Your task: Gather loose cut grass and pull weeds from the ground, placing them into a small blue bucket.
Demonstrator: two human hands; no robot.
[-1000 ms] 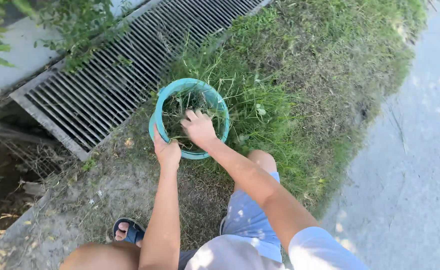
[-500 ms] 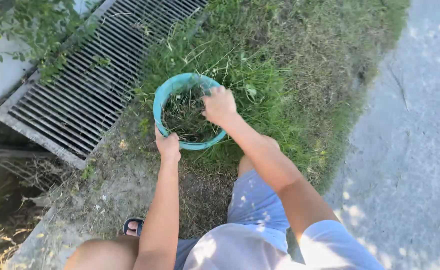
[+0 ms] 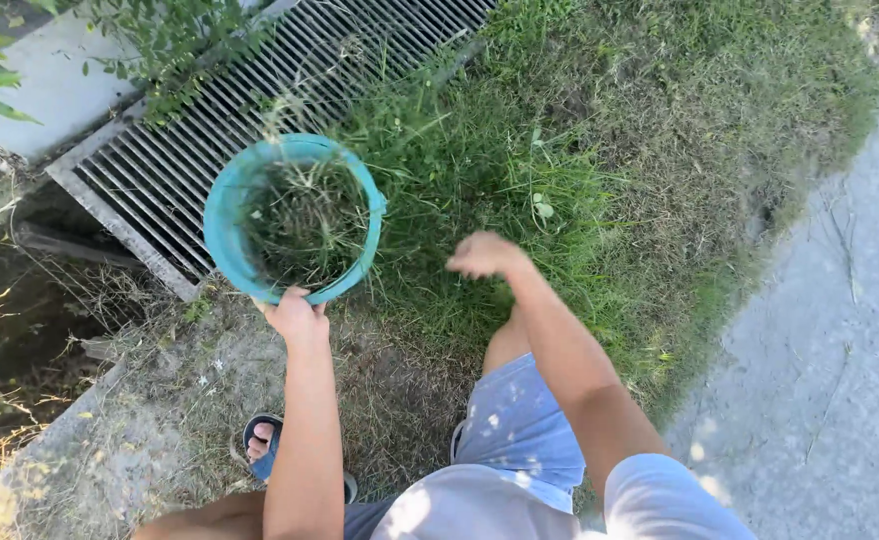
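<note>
Here, your left hand (image 3: 296, 316) gripped the near rim of the round teal plastic bucket (image 3: 227, 215), fingers curled over its edge. The bucket held a tangle of cut grass clippings (image 3: 307, 222) and sat at the edge of the green grass patch (image 3: 599, 150), partly over the near corner of the grey metal drain grate (image 3: 169, 165). Your right hand (image 3: 481, 254) hung over the grass just beside the bucket, apart from it; it was blurred, fingers drawn in loosely, and you could not tell whether it held anything. Your blue sandal (image 3: 262, 448) rested on the bare dirt strip (image 3: 174, 400) below the bucket. The pale concrete path (image 3: 839, 350) ran along the grass's right edge.
</note>
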